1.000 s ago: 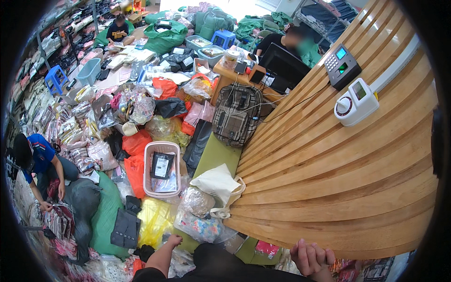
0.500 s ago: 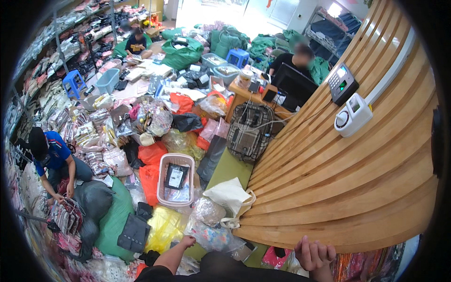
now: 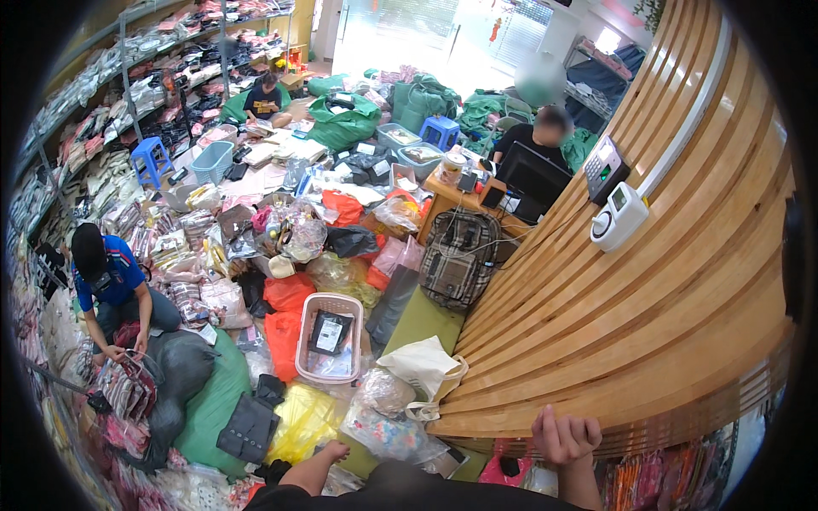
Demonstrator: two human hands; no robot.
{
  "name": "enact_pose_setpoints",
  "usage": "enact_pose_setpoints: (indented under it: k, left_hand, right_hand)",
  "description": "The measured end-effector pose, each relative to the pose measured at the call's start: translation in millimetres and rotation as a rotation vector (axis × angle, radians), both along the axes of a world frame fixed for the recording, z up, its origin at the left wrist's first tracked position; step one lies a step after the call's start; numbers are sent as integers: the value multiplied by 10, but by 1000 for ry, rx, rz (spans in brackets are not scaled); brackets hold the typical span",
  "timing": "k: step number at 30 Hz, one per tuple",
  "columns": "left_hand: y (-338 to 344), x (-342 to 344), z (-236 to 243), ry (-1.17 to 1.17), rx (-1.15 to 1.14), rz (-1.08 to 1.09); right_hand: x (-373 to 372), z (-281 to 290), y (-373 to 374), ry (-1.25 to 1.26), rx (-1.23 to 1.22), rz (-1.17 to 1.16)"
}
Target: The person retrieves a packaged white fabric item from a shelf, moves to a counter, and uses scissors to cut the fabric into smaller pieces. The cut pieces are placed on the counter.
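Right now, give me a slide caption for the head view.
Left hand and curled right hand in the foreground; pink basket, yellow bag and wooden slats beyond.

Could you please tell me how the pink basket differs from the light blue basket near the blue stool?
The pink basket is nearer the left hand; the light blue basket is farther back. The pink basket holds a white-labelled dark package; none like it shows in the light blue basket. Both are open-topped.
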State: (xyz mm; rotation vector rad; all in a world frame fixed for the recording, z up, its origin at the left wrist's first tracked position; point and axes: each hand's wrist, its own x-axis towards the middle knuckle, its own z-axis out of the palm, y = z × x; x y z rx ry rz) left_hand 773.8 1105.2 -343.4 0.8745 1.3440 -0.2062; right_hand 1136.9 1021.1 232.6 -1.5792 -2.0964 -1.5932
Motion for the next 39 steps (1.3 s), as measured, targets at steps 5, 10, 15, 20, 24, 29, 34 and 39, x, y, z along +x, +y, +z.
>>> enact_pose_setpoints:
  k: [5, 10, 15, 20, 24, 29, 34, 39]
  left_hand:
    - [-133, -96, -14, 17, -11, 29]
    - [-143, -68, -27, -5, -23, 33]
    - [-185, -18, 70, -2, 1, 47]
    - [-232, 5, 50, -5, -26, 37]
    - [-261, 34, -2, 3, -30, 24]
    - [-292, 35, -37, 12, -14, 17]
    - [-325, 26, 28, 19, 3, 28]
    - [-356, 21, 20, -11, 56, 46]
  right_hand:
    - [24, -7, 4, -31, 27, -8]
    - [15, 3, 10, -30, 22, -4]
    - [-5, 38, 24, -40, 13, -11]
    - [9, 24, 18, -26, 4, -13]
    - [22, 21, 14, -31, -3, -15]
    - [38, 9, 32, -41, -2, -5]
    - [0, 8, 24, -19, -21, -26]
    - [11, 11, -36, -39, -32, -36]
